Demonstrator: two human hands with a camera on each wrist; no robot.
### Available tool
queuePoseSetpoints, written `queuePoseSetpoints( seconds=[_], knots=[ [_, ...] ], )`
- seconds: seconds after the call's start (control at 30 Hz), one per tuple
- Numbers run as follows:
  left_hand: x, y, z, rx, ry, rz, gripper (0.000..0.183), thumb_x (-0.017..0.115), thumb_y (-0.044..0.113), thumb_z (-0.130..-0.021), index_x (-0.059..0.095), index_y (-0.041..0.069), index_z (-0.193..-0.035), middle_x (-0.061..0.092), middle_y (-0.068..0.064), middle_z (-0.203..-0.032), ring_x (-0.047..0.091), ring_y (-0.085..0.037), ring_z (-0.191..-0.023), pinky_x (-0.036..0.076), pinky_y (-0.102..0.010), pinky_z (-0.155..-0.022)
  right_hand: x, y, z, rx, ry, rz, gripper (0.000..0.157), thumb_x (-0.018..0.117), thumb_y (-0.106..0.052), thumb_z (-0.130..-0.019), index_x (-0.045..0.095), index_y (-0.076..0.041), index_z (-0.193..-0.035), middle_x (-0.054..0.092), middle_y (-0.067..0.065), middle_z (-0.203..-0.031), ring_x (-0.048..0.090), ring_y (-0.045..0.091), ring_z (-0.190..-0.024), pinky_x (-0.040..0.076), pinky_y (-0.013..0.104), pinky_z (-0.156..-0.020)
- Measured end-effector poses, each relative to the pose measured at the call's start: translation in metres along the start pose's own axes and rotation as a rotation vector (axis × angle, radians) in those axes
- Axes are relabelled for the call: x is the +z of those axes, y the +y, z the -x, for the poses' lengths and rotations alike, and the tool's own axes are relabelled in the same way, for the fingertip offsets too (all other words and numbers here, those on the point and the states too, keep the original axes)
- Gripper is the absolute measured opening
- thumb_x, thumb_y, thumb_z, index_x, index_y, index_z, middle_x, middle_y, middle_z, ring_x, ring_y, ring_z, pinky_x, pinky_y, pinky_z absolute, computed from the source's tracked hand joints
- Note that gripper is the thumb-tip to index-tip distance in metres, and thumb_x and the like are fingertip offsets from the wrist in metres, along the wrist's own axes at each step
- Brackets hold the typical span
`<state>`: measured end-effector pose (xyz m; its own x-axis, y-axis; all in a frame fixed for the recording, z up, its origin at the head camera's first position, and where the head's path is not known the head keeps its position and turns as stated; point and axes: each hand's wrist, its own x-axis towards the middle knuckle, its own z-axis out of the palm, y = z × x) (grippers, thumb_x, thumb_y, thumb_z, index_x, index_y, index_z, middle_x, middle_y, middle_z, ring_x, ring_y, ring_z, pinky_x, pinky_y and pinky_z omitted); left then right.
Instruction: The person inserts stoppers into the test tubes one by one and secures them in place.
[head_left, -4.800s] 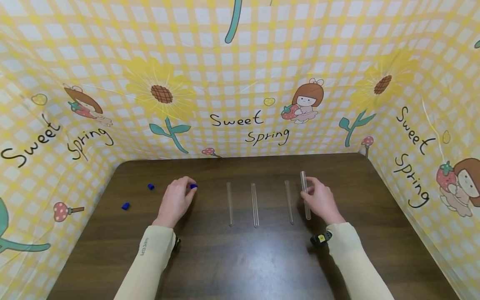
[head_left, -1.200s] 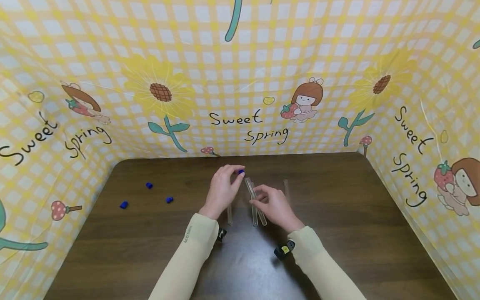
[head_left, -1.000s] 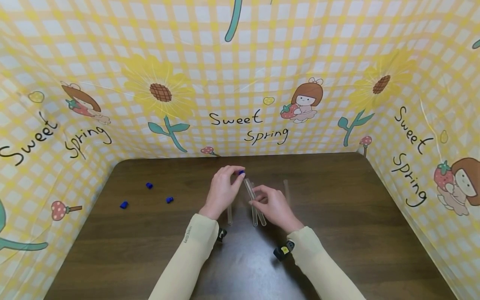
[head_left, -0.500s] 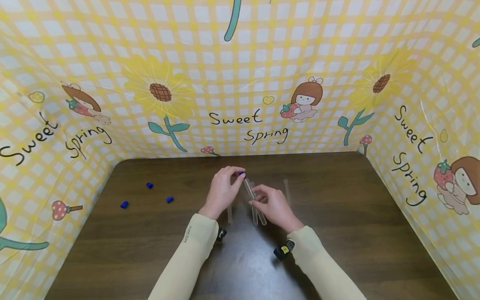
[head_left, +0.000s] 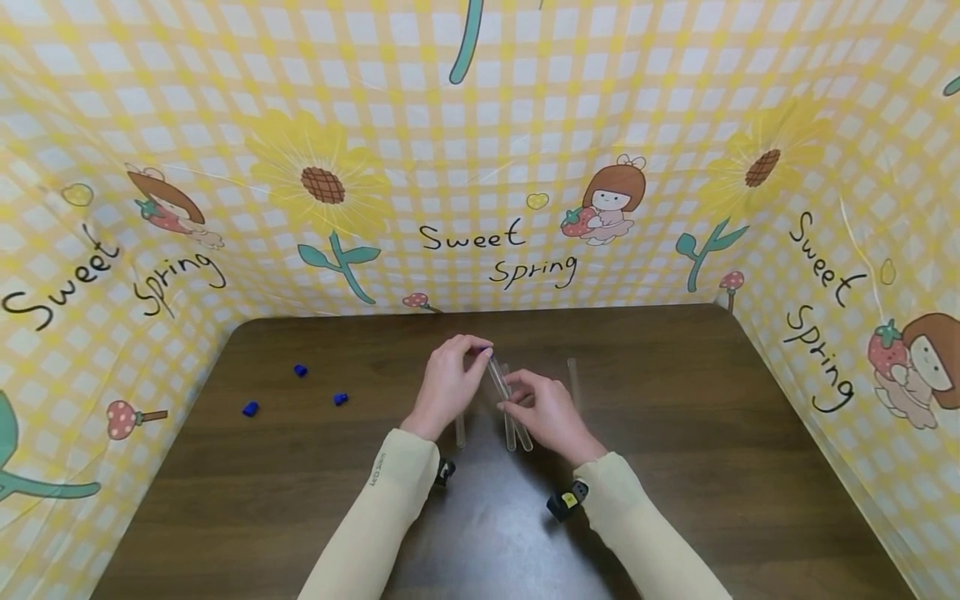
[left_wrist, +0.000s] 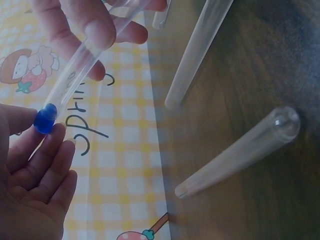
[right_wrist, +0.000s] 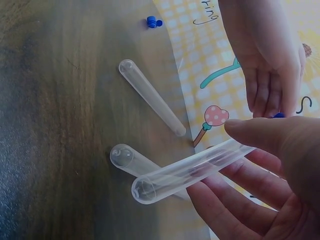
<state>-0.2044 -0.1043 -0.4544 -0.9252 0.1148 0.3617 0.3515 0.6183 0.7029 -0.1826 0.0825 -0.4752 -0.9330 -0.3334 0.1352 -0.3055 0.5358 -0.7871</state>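
Observation:
My left hand [head_left: 448,383] pinches a small blue stopper [left_wrist: 46,119] between thumb and fingers. In the left wrist view the stopper sits at the upper end of a clear test tube [left_wrist: 70,82]; how deep it is in cannot be made out. My right hand [head_left: 551,412] holds that tube around its middle, thumb on one side and fingers on the other. The tube is tilted, its rounded end [right_wrist: 145,190] towards the near side. Under it lies another test tube [head_left: 510,433], and a further tube [head_left: 461,429] lies partly hidden behind my left hand.
One more test tube [head_left: 573,379] lies right of the hands, partly covered by the right hand. Three blue stoppers lie on the left: a far stopper [head_left: 300,371], a near-left stopper [head_left: 251,409] and a right stopper [head_left: 341,399]. Checked cloth [head_left: 480,167] walls the brown table [head_left: 225,500].
From far apart, both hands came together at mid-table, the right bringing its tube leftward. Over the last second the left hand moved the stopper slightly down onto the tube's end.

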Motion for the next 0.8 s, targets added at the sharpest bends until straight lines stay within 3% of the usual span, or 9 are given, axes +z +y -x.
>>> queuePoseSetpoints(
  seconds=[0.27,0.5,0.8],
  knots=[
    [0.0026,0.0000,0.0038,-0.001,-0.038,0.001,0.028,0.061,0.018,-0.105,0.071,0.007,-0.128,0.066,-0.004,-0.107,0.057,-0.017,-0.078,0.050,-0.033,-0.066,0.0012,0.0001,-0.0002,-0.026,0.013,0.013,0.032,0.082,-0.009,-0.088,0.070,-0.009,-0.117,0.073,-0.001,-0.083,0.068,0.011,-0.069,0.057,0.030,-0.062],
    [0.0052,-0.0012,0.0079,0.004,-0.056,0.023,0.038,0.070,0.024,-0.100,0.067,0.006,-0.133,0.069,-0.002,-0.100,0.064,-0.021,-0.085,0.051,-0.032,-0.069,0.0013,0.0009,-0.0002,-0.027,0.012,0.030,0.032,0.081,-0.011,-0.089,0.070,-0.009,-0.118,0.073,0.001,-0.087,0.068,0.010,-0.070,0.057,0.028,-0.063],
    [0.0066,-0.0018,0.0087,0.000,-0.057,0.078,0.042,0.074,0.016,-0.096,0.065,0.004,-0.135,0.069,0.001,-0.090,0.066,-0.012,-0.081,0.055,-0.029,-0.069,0.0007,-0.0017,0.0012,-0.016,0.012,0.011,0.032,0.081,-0.012,-0.089,0.070,-0.009,-0.119,0.073,0.002,-0.090,0.067,0.010,-0.071,0.058,0.028,-0.064]
  ],
)
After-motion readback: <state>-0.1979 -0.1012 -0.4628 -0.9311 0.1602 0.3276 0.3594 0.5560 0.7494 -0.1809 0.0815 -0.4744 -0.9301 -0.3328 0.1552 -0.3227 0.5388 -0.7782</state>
